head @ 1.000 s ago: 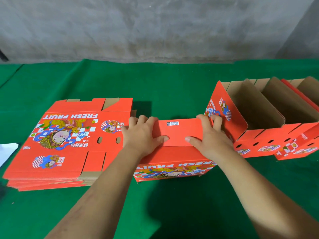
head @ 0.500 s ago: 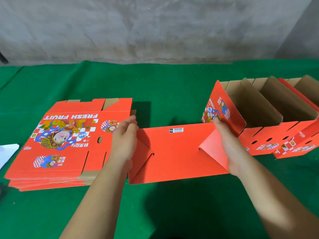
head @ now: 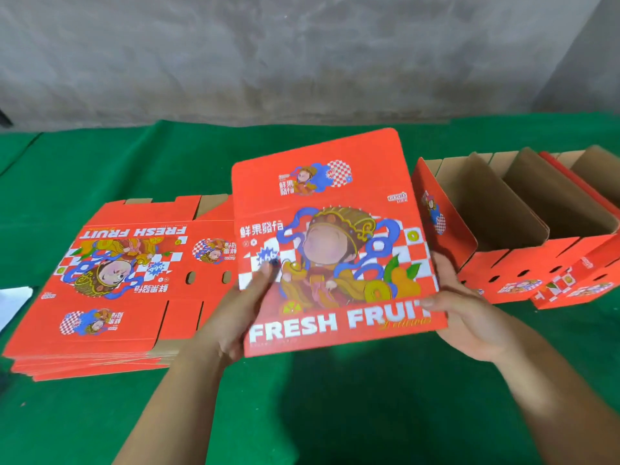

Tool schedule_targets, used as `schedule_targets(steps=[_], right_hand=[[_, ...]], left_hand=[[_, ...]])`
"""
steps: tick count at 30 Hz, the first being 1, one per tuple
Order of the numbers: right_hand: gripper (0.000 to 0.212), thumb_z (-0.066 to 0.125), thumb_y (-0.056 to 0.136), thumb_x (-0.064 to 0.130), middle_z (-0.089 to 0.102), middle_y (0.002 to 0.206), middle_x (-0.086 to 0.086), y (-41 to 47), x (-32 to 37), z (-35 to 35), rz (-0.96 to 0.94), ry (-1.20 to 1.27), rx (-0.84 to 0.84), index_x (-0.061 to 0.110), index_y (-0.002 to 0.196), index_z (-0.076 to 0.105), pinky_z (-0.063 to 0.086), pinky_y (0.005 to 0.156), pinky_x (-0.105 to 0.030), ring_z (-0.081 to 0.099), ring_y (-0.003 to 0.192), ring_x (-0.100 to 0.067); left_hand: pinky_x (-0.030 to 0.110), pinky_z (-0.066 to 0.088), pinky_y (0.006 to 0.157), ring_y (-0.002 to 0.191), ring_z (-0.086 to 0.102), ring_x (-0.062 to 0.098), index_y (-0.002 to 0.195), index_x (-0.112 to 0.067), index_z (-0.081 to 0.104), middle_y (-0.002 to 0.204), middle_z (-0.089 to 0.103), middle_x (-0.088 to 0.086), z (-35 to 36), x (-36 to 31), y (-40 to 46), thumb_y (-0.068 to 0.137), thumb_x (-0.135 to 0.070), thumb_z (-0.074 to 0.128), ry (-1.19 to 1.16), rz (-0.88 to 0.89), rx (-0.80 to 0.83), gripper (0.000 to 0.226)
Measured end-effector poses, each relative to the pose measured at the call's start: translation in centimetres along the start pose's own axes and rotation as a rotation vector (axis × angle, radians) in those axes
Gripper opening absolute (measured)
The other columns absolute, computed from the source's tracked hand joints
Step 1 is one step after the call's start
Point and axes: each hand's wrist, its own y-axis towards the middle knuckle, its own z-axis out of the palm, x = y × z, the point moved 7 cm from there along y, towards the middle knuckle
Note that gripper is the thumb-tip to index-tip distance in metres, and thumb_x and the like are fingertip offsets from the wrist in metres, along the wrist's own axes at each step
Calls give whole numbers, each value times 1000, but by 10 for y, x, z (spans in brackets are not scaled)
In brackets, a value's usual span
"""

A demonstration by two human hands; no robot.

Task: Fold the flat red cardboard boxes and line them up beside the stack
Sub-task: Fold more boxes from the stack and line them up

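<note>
I see held box (head: pixel 335 243): red, white "FRESH FRUIT" lettering, blue swirls, red-white checker, yellow-orange fruit, gold-robed cartoon figure. Flat stack (head: pixel 110 280): same red print, brown cardboard at flap edges. Folded boxes (head: pixel 523 256): red outside, plain brown inside. Table cover (head: pixel 100 162): green. Wall (head: pixel 302 52): mottled grey.

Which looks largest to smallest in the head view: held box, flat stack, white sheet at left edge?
1-2. Held box and flat stack look alike in area; the box sits nearer the camera in both hands, so I will not rank them.
3. White sheet, cut off by the frame edge.
</note>
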Motion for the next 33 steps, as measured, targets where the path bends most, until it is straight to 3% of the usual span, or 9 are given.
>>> schedule_targets(steps=[4, 7, 9, 13, 18, 22, 25, 29, 33], right_hand=[[5, 56, 104, 15, 50, 152, -21, 19, 11, -25, -33, -297, -357, 14, 108, 57, 53, 82, -17, 71, 81, 5], [46, 68, 94, 37, 69, 132, 1, 29, -11, -35, -19, -293, -375, 30, 137, 54, 55, 101, -45, 71, 113, -18], [45, 80, 89, 24, 74, 120, 13, 23, -32, -38, -42, -513, -268, 29, 129, 59, 57, 97, -32, 71, 106, -3], [71, 88, 76, 4, 70, 121, 27, 31, -91, -47, 27, -702, -116, 17, 135, 52, 51, 89, -10, 65, 109, 10], [53, 85, 81, 7, 70, 121, 17, 18, -168, -81, 163, -800, -133, 22, 126, 61, 52, 103, -28, 65, 105, 12], [49, 81, 88, 15, 60, 121, 17, 14, -188, -85, 312, -868, -2, 38, 118, 50, 46, 84, -1, 56, 109, 15], [58, 91, 73, 39, 71, 117, 19, 15, -168, -97, 392, -841, 5, 41, 121, 59, 49, 86, -6, 64, 102, 11], [115, 100, 49, 57, 73, 115, 24, 17, -120, -113, 201, -758, -167, 26, 146, 47, 55, 84, -11, 68, 104, 7], [149, 98, 49, 60, 48, 153, 8, 27, -93, -85, 39, -756, -128, 25, 163, 8, 45, 105, -12, 48, 138, -2]], left_hand=[[38, 64, 79, 108, 76, 32, 124, -31, 69, 125, 76, 12, -6, 8, 4, 84, -34, 86, 99, 230, -66, 44], [64, 59, 90, 114, 71, 45, 122, -25, 66, 126, 73, 21, -14, 10, 17, 80, -20, 91, 89, 291, -58, 49], [67, 56, 91, 116, 68, 49, 121, -24, 62, 126, 71, 25, -27, 12, 29, 77, -12, 93, 123, 287, -58, 55], [34, 62, 77, 99, 75, 26, 135, -15, 53, 128, 70, 26, -40, 43, 52, 79, 6, 86, 325, 258, -49, 68], [42, 56, 98, 105, 73, 15, 131, -14, 57, 116, 78, 0, -52, 129, 71, 79, 6, 87, 517, 104, -135, 63], [50, 48, 112, 115, 71, 20, 119, -27, 65, 114, 79, -4, -63, 164, 75, 85, -11, 88, 550, -43, -217, 44], [39, 50, 105, 119, 68, 20, 132, -40, 63, 122, 75, -7, -66, 158, 67, 102, -27, 68, 634, -88, -321, 34], [39, 56, 77, 91, 69, 29, 149, -21, 49, 129, 64, 16, -75, 152, 53, 111, -28, 48, 69, -178, -685, 39], [52, 58, 95, 95, 76, 40, 135, -27, 56, 131, 64, 6, -5, 137, 53, 108, -46, 50, -332, -296, -533, 33]])
